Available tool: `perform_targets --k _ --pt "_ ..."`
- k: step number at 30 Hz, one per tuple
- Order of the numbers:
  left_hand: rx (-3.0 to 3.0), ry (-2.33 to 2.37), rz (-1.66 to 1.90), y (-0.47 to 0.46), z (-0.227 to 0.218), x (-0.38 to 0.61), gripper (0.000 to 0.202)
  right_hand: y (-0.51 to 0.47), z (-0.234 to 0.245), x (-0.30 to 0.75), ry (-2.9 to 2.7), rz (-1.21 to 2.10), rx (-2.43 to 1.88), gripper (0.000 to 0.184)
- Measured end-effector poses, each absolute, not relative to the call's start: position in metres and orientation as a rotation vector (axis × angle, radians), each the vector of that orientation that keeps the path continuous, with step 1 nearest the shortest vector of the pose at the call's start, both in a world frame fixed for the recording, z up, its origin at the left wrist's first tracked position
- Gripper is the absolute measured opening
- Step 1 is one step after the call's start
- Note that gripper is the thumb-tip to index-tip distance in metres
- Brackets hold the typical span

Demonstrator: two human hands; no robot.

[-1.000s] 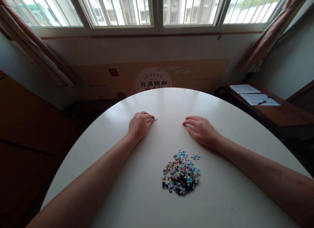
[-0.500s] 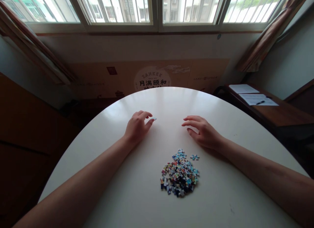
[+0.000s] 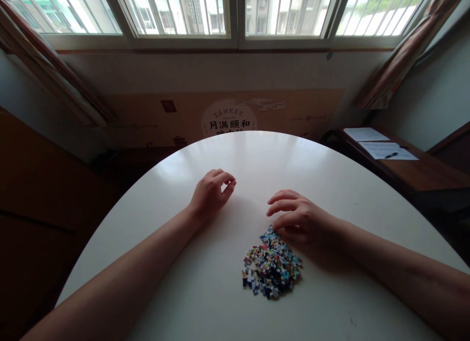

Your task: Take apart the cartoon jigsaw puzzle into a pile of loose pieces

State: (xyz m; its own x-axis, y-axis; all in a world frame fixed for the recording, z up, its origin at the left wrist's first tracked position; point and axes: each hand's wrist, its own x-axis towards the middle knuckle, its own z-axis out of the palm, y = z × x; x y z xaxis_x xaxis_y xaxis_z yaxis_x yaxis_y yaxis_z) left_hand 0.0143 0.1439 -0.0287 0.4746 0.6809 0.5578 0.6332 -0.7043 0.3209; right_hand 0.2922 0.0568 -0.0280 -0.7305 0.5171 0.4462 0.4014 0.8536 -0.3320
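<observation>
Above the far middle of the table, my left hand (image 3: 213, 191) pinches a jigsaw puzzle piece (image 3: 234, 180) between thumb and fingertips; only a thin edge of it shows. A heap of small multicoloured jigsaw puzzle pieces (image 3: 271, 267) lies nearer to me, with dark, white and light blue ones mixed together. My right hand (image 3: 299, 214) hovers over the heap's far right side, fingers apart and bent. One of its fingertips is at the light blue pieces at the top of the heap, and the thumb is partly hidden beneath the palm.
The round white table (image 3: 176, 292) reaches toward a wall with a printed cardboard panel (image 3: 139, 108). Beyond its right edge, papers (image 3: 387, 150) and a pen (image 3: 391, 155) lie on a brown wooden surface (image 3: 436, 172). Curtains (image 3: 392, 71) hang beside the barred windows.
My right hand has come nearer to me, down to the top of the heap, and now hides the loose blue piece there. My left fingers have closed further over the held piece.
</observation>
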Motion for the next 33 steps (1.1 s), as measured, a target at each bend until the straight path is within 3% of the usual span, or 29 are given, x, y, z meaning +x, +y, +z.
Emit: perform_targets --k 8,16,20,33 --pt "2.681 1.124 1.010 0.1422 -0.0283 0.0139 0.015 0.0607 -0.0335 0.2951 -2.354 0.205 -0.852 0.015" --pt "2.875 0.883 0.920 0.1360 -0.0241 0.0178 0.016 0.0565 -0.0337 0.2900 -2.382 0.230 -0.581 0.023" --pt "2.868 0.906 0.931 0.1374 -0.0252 0.0170 0.014 0.0522 -0.0307 0.2863 -2.420 0.282 -0.529 0.019" --pt "2.826 0.943 0.892 0.1375 -0.0269 0.0163 0.015 0.0576 -0.0287 0.2901 -2.409 0.251 -0.687 0.017"
